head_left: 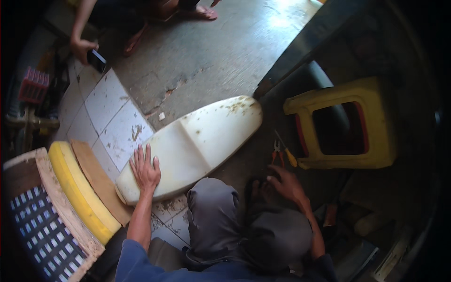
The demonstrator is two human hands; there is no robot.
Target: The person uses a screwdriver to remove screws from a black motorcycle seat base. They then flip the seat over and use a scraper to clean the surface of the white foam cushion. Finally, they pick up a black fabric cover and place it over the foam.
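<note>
A long off-white foam seat pad (188,150), shaped like a motorcycle seat, lies slantwise before my knees. Brown stains dot its far right end, and a step crosses its middle. My left hand (145,169) rests flat on its near left end, fingers stretched out. My right hand (285,183) hovers by my right knee with its fingers bent and apart, and I see nothing in it. Just beyond those fingertips lie pliers with orange-red handles (277,155) and a screwdriver with a yellow handle (291,159).
A yellow plastic stool (380,141) lies on its side at the right. To the left stands a wooden frame with black webbing (44,225), beside a yellow foam strip (80,188). Another person's hand (83,49) holds a phone (97,61) at the far left, over white tiles (105,101).
</note>
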